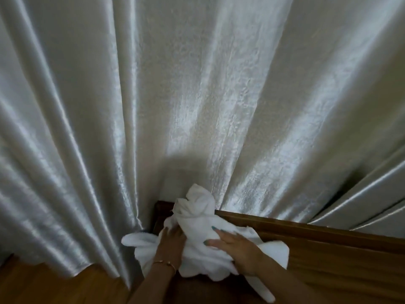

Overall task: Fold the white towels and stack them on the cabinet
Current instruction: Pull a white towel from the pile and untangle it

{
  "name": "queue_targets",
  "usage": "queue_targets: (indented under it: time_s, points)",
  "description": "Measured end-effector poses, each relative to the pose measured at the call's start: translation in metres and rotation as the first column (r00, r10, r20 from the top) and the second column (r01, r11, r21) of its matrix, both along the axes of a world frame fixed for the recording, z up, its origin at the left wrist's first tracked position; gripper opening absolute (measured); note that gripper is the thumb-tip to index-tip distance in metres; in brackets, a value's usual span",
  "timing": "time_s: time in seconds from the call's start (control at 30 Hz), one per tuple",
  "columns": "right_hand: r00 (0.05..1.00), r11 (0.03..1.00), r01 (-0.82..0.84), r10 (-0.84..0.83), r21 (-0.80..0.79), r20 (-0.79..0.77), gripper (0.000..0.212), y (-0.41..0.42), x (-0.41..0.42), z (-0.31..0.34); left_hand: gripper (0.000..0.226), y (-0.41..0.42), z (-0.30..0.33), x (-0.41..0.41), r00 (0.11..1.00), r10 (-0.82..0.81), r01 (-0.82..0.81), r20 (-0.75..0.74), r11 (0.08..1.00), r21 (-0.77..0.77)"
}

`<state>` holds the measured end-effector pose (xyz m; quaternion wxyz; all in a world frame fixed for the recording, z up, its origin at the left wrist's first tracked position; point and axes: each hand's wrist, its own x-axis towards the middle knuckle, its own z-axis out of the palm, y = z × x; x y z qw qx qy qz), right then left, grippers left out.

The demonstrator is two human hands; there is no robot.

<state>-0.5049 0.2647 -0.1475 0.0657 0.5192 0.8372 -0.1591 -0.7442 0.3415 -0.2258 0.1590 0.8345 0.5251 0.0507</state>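
A crumpled heap of white towels [197,218] lies on the left end of a brown wooden cabinet [328,255], low in the view. Part of the cloth hangs over the cabinet's left and front edges. My left hand [172,240], with a thin bracelet on the wrist, reaches into the left side of the heap, its fingertips hidden in the folds. My right hand [235,244] lies flat on top of the heap, fingers spread and pointing left. Whether either hand pinches the cloth cannot be told.
A shiny pale curtain [197,95] hangs right behind the cabinet and fills most of the view. Wooden floor [43,286] shows at the bottom left, below the curtain's hem.
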Motion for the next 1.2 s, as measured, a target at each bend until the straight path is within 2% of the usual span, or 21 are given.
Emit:
queue_targets:
  time_s: [0.03,0.1,0.17,0.23,0.3,0.4,0.43,0.53,0.67,0.73,0.83,0.97,1.03,1.1,1.17,1.2]
  points:
    - [0.999,0.999,0.013,-0.015,0.029,0.042,0.102,0.002,0.000,-0.004,0.065,0.001,0.004,0.001,0.998,-0.031,0.031,-0.060,1.000,0.005]
    - [0.986,0.997,0.024,-0.035,0.067,0.163,0.121,0.004,-0.002,-0.007,0.066,0.004,0.010,0.003,0.993,-0.048,0.060,-0.104,0.991,0.120]
    - [0.972,0.983,-0.010,-0.034,0.186,0.234,0.136,0.008,-0.006,-0.005,0.063,0.004,0.014,0.002,0.992,-0.032,0.046,-0.120,0.992,0.115]
    - [0.966,0.976,0.014,-0.069,0.217,0.248,0.145,0.006,-0.011,-0.002,0.068,-0.003,0.030,0.003,0.978,-0.045,0.059,-0.203,0.996,0.064]
    - [0.961,0.973,-0.012,-0.053,0.232,0.272,0.140,0.002,-0.008,-0.001,0.078,-0.006,0.047,0.002,0.957,-0.099,0.100,-0.273,0.995,-0.008]
    - [0.975,0.995,-0.028,0.006,0.095,0.223,0.107,-0.010,-0.007,0.016,0.101,0.000,0.057,-0.004,0.896,-0.194,0.144,-0.400,0.978,-0.152]
    - [0.985,0.995,-0.025,0.008,0.098,0.172,0.101,-0.011,-0.006,0.020,0.107,0.001,0.062,-0.005,0.885,-0.220,0.155,-0.410,0.970,-0.185]
    - [0.998,0.996,0.035,-0.039,0.081,0.042,0.087,-0.016,-0.008,0.028,0.102,0.006,0.079,-0.011,0.925,-0.232,0.149,-0.300,0.950,-0.274]
    - [0.974,0.975,0.166,-0.140,0.145,-0.178,0.062,-0.010,-0.020,0.042,0.055,0.010,0.108,-0.018,0.971,-0.203,0.172,-0.128,0.961,-0.215]
    - [0.947,0.962,0.226,-0.181,0.150,-0.265,0.056,-0.003,-0.031,0.054,0.044,0.008,0.118,-0.022,0.989,-0.146,0.137,-0.039,0.975,-0.174]
    - [0.925,0.945,0.285,-0.227,0.158,-0.306,0.053,0.014,-0.052,0.067,0.036,0.012,0.124,-0.030,0.996,-0.046,0.056,0.076,0.990,-0.130]
    - [0.912,0.930,0.341,-0.293,0.134,-0.287,0.051,0.033,-0.086,0.074,0.032,0.013,0.138,-0.033,0.983,0.102,-0.080,0.155,0.987,-0.142]
    - [0.890,0.919,0.384,-0.342,0.093,-0.300,0.048,0.041,-0.097,0.072,0.032,0.012,0.148,-0.029,0.966,0.171,-0.131,0.196,0.971,-0.201]
    - [0.838,0.906,0.423,-0.379,0.029,-0.392,0.036,0.045,-0.104,0.071,0.036,0.011,0.157,-0.025,0.917,0.284,-0.193,0.280,0.930,-0.312]
    - [0.776,0.890,0.455,-0.410,-0.024,-0.480,0.028,0.047,-0.106,0.072,0.041,0.004,0.163,-0.015,0.793,0.469,-0.215,0.390,0.813,-0.541]
    - [0.758,0.880,0.471,-0.438,-0.058,-0.483,0.028,0.046,-0.106,0.076,0.044,-0.002,0.166,-0.010,0.727,0.561,-0.209,0.396,0.730,-0.651]
